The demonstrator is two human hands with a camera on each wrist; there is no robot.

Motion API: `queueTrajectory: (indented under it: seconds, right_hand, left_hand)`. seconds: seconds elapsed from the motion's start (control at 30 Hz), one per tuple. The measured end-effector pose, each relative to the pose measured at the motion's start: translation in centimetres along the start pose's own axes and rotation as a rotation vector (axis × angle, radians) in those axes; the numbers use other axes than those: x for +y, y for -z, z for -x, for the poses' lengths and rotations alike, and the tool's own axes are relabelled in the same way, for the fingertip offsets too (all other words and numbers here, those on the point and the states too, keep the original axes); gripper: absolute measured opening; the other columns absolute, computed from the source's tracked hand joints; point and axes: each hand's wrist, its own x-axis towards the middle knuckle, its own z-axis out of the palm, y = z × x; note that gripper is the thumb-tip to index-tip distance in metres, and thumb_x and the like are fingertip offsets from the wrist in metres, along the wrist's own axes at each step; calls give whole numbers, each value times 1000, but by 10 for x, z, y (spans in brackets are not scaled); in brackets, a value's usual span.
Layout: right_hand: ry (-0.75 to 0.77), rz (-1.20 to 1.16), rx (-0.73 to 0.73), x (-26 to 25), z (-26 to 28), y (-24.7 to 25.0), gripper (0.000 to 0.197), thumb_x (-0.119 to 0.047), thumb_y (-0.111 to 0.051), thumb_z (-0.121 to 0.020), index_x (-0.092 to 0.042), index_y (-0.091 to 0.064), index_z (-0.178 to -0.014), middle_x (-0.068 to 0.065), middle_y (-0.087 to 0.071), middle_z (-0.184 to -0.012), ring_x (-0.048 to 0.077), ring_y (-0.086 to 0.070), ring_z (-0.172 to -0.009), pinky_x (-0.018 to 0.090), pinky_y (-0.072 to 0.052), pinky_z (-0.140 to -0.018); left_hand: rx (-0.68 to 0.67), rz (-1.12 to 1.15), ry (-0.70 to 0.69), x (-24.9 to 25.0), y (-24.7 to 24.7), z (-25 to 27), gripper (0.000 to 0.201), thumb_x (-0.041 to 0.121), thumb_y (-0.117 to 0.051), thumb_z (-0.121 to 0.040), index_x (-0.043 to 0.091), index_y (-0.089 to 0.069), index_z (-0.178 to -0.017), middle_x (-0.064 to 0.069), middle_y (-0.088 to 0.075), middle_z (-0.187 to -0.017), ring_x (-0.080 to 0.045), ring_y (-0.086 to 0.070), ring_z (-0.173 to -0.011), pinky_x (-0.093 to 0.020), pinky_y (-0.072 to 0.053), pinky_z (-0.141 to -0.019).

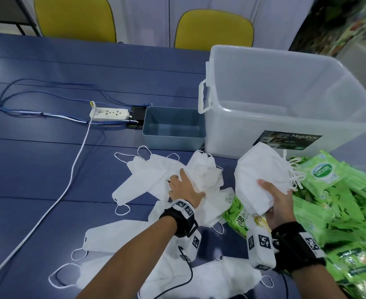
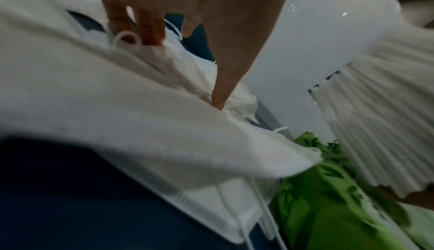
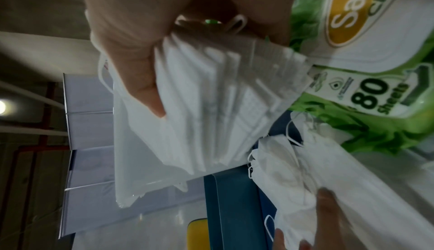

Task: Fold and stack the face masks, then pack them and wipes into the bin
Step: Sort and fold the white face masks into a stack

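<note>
- The right hand point(image 1: 280, 198) grips a thick stack of folded white fabric face masks point(image 1: 262, 175), thumb on top and fingers curled beneath, lifted clear of the blue-covered worktop point(image 1: 37, 147) just in front of the large translucent plastic bin point(image 1: 285, 100).
- The left hand point(image 1: 183, 187) lies on a rumpled heap of loose white masks point(image 1: 199, 175) in the middle of the worktop; its fingers dig into the cloth and appear to pinch a fold, though blur hides how firm the hold is.
- Risk, as I judge it: the stack is held near one end only, so the soft layers could fan apart and slide out, and the thin elastic ear loops dangling off its far side could snag on the bin's rim or handle.
- The loose masks overlap with tangled loops; lifting one may drag its neighbours along.
- Glossy green wipe packs point(image 1: 328, 203) are piled at the right edge, slick film that looks liable to slump.
- A small grey-blue tray point(image 1: 173, 143) stands beside the bin, with a white power strip point(image 1: 110, 114) further left.
</note>
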Motion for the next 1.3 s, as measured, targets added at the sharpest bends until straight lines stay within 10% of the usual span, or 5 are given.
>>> queueTrajectory:
  seconds: [0.13, 0.37, 0.7, 1.03, 1.3]
  right_hand:
    - [-18, -13, -4, -4, 1, 0, 67, -5, -77, -70, -8, -51, -131, 4, -68, -118, 17, -69, -97, 27, -57, -63]
    - [-33, -6, 13, -2, -3, 6, 61, -3, -73, -75, -10, -51, -131, 5, -67, -120, 23, -67, -104, 32, -58, -65]
    - [-83, -7, 10, 6, 0, -8, 98, -21, -89, -46, -11, -46, -133, 4, -68, -117, 24, -69, -99, 36, -57, -64]
    - [-44, -20, -14, 1, 3, -3, 77, -8, -79, -68, -11, -43, -136, 4, -67, -119, 21, -68, -100, 32, -57, -66]
    - [-46, -59, 6, 4, 2, 8, 68, -5, -75, -72, -10, -46, -134, 5, -66, -122, 23, -67, -103, 31, -56, -63]
  left_hand:
    - [-61, 265, -52, 1, -1, -11, 84, 19, -69, -80, 17, -17, -144, -16, -52, -129, -35, -53, -114, -41, -45, -95]
    - [63, 597, -18, -31, 47, -29, 64, 6, -77, -72, 11, -47, -129, -11, -56, -125, -26, -55, -110, -24, -40, -85]
    - [258, -119, -147, -56, 65, -8, 91, 44, -73, -71, 25, -24, -145, -6, -24, -141, -30, -27, -130, -45, -27, -106]
    - [-245, -626, -664, -19, -23, 33, 111, 70, -63, -68, 29, -1, -150, -10, 4, -157, -35, -1, -143, -61, -12, -110]
    - [-112, -446, -676, -12, 1, 19, 56, 14, -43, -94, 11, -23, -146, -14, -40, -140, -35, -45, -119, -44, -42, -95]
